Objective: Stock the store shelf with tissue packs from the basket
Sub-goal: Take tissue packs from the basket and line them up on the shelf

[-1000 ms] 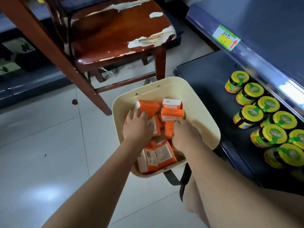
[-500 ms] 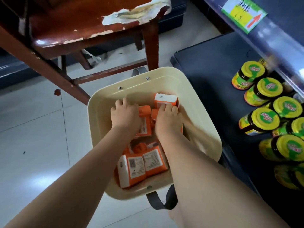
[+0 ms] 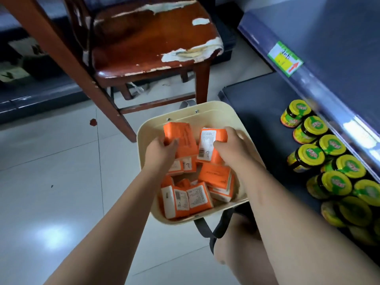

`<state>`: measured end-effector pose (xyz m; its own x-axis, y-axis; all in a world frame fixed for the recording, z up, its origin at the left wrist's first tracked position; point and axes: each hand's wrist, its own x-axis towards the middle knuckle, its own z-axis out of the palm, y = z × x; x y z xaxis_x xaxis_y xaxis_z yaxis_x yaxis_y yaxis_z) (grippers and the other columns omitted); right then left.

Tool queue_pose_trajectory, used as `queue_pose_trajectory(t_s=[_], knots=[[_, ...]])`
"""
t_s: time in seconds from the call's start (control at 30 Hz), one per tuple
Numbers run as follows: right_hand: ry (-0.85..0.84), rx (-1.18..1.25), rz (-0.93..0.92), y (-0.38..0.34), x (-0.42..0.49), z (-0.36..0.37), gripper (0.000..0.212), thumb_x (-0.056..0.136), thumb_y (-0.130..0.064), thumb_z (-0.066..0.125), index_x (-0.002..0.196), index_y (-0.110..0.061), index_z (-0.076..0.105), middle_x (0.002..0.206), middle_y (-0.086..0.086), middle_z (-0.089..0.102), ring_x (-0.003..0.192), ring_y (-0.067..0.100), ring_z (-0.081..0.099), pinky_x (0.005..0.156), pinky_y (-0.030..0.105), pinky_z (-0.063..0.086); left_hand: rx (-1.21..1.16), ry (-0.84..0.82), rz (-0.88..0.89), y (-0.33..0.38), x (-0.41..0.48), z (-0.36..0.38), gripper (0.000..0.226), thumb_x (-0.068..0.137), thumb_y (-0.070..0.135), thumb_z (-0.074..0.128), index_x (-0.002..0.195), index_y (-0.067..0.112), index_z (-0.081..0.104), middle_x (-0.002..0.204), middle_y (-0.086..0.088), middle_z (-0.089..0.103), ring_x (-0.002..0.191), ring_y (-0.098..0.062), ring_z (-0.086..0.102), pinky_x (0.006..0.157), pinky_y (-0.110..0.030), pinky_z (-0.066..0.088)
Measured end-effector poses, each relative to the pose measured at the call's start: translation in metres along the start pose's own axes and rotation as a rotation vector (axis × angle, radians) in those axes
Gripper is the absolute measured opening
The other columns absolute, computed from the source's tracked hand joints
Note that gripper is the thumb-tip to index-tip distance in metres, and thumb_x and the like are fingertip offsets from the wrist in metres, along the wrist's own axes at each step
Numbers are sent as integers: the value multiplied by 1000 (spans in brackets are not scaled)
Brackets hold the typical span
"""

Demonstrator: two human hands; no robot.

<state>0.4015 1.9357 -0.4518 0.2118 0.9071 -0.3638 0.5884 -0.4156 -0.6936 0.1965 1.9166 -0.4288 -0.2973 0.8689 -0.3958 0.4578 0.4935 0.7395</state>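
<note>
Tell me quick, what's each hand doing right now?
Left hand: closed, holding an orange tissue pack.
Right hand: closed, holding a second tissue pack, printed label facing up.

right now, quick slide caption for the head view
Left hand and right hand each grip orange tissue packs in the cream basket beside shelved jars.
</note>
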Motion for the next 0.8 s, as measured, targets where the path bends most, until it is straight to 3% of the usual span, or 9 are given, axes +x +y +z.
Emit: queue_pose_trajectory(t_s=[0.07, 0.2, 0.3, 0.47, 0.57, 0.63, 0.7, 0.8], knots=[[33, 168, 8, -13, -21, -12, 45, 86, -28, 62, 128, -34, 48, 116, -3, 62, 95, 21, 64, 77, 34, 57, -194, -47, -21, 9, -20, -10, 26, 98, 45, 64, 109, 23, 67, 90, -2, 77, 76, -21, 78, 75, -48, 65], [110, 286, -33, -38, -72, -49, 40, 84, -22, 65, 118, -28, 45, 107, -3, 65, 88, 17, 67, 73, 33, 56, -464, -89, 5, 28, -56, -26, 35, 95, 40, 69, 126, 30, 57, 111, 0, 73, 91, -24, 77, 76, -46, 65], [193, 301, -79, -56, -112, -87, 34, 86, -22, 67, 114, -22, 47, 99, -7, 60, 81, 4, 56, 60, 24, 39, -616, -165, 13, 49, -91, -37, 48, 94, 30, 74, 133, 33, 48, 119, -3, 68, 98, -28, 74, 77, -48, 65], [327, 376, -181, -74, -179, -155, 41, 77, -24, 68, 116, -29, 55, 104, -9, 68, 95, 13, 65, 83, 33, 54, -877, -390, 119, 94, -154, -51, 43, 93, 5, 72, 115, 36, 50, 114, -10, 70, 94, -34, 76, 84, -51, 63], [372, 394, -211, -77, -214, -201, 30, 68, -32, 68, 97, -23, 68, 86, -7, 75, 83, 17, 71, 73, 35, 60, -920, -501, 214, 122, -189, -46, 50, 91, -1, 70, 119, 36, 52, 125, -9, 67, 106, -33, 73, 84, -50, 63], [430, 443, -280, -79, -238, -231, 22, 74, -31, 71, 95, -26, 69, 92, -6, 76, 87, 15, 72, 70, 32, 60, -980, -568, 228, 142, -210, -38, 46, 92, 1, 68, 126, 29, 53, 123, -8, 68, 106, -31, 70, 78, -48, 64], [479, 468, -383, -75, -266, -259, 20, 82, -30, 73, 100, -34, 66, 103, -14, 73, 94, 3, 68, 79, 22, 56, -976, -662, 250, 164, -232, -27, 44, 95, 11, 67, 136, 17, 52, 117, -12, 68, 96, -30, 69, 71, -44, 62], [438, 422, -470, -58, -310, -292, 30, 94, -29, 71, 116, -43, 57, 119, -23, 66, 100, -15, 61, 80, 7, 47, -933, -791, 268, 195, -261, -11, 53, 95, 18, 67, 143, 8, 47, 111, -13, 65, 82, -25, 72, 70, -40, 60]])
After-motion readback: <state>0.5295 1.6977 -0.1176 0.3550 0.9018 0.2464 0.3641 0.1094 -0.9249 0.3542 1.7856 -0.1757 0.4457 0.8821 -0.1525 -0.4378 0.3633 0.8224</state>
